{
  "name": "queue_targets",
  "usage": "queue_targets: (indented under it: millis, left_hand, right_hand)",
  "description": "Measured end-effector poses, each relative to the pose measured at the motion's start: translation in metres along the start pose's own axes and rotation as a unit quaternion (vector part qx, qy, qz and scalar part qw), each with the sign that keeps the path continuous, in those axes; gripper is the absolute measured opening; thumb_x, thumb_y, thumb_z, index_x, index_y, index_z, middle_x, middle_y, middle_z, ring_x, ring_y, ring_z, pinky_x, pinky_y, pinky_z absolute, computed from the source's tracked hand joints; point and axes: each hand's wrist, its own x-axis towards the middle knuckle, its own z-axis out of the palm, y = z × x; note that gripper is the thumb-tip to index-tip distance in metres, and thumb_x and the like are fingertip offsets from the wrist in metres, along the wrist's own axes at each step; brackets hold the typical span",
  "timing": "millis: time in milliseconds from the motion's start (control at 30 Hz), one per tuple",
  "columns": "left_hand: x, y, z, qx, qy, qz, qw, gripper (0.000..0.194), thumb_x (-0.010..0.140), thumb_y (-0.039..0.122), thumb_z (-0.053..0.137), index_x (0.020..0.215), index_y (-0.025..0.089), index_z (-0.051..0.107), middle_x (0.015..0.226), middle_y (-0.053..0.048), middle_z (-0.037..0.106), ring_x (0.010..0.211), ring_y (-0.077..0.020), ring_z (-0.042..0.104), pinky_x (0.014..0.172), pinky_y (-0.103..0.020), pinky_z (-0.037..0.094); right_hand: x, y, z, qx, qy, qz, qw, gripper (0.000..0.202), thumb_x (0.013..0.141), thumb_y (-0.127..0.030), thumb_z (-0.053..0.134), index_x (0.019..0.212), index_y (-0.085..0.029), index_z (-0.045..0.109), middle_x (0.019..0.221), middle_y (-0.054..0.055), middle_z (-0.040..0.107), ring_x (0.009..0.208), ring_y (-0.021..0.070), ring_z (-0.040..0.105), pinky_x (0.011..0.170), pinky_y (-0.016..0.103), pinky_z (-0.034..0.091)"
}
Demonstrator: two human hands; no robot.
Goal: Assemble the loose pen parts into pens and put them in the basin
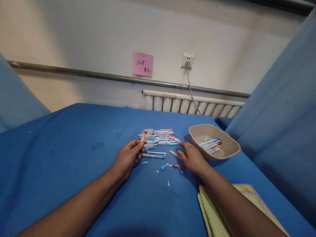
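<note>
Orange pen [143, 136] juts, tilted, from the pinch of our left hand [129, 154] as we apparently assemble pens, our right hand [194, 158], its grip unclear, at a pale tube [174, 153]; joining seemingly calls for a matching piece from the pile [158, 139] beyond.

Pens [157, 156] obstruct centrally, basin [233, 150] rightward, leaving room leftward.
</note>
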Motion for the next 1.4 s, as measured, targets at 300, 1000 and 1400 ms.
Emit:
queue_targets:
  millis: [300,1000,1400]
  left_hand:
    - [0.004,-0.003,-0.002,0.008,0.008,0.012,1.000,0.033,0.070,0.043,0.068,0.077,0.015,0.054,0.055,0.006,0.050,0.036,-0.0019,0.035,0.034,-0.013,0.024]
    - [0.013,-0.012,-0.015,0.020,0.015,0.051,0.998,0.035,0.069,0.048,0.065,0.073,0.015,0.053,0.051,0.007,0.048,0.035,-0.0033,0.034,0.035,-0.015,0.023]
    - [0.007,-0.015,-0.013,0.045,-0.046,0.092,0.994,0.034,0.073,0.047,0.063,0.080,0.014,0.058,0.061,0.003,0.056,0.044,-0.0068,0.046,0.042,-0.017,0.033]
  right_hand:
    - [0.025,0.012,0.024,-0.004,-0.044,-0.016,0.999,0.049,0.091,-0.034,0.042,0.138,-0.021,0.037,0.146,0.011,0.033,0.132,0.0248,0.031,0.104,0.043,0.029]
    - [0.093,-0.060,0.037,-0.132,-0.079,-0.188,0.970,0.027,0.084,-0.013,0.048,0.105,-0.020,0.064,0.104,0.009,0.065,0.100,0.0209,0.057,0.085,0.029,0.039]
    - [0.099,-0.068,0.045,-0.141,-0.106,-0.191,0.966,0.035,0.084,-0.013,0.049,0.117,-0.018,0.059,0.111,0.010,0.065,0.102,0.0205,0.058,0.084,0.025,0.039]
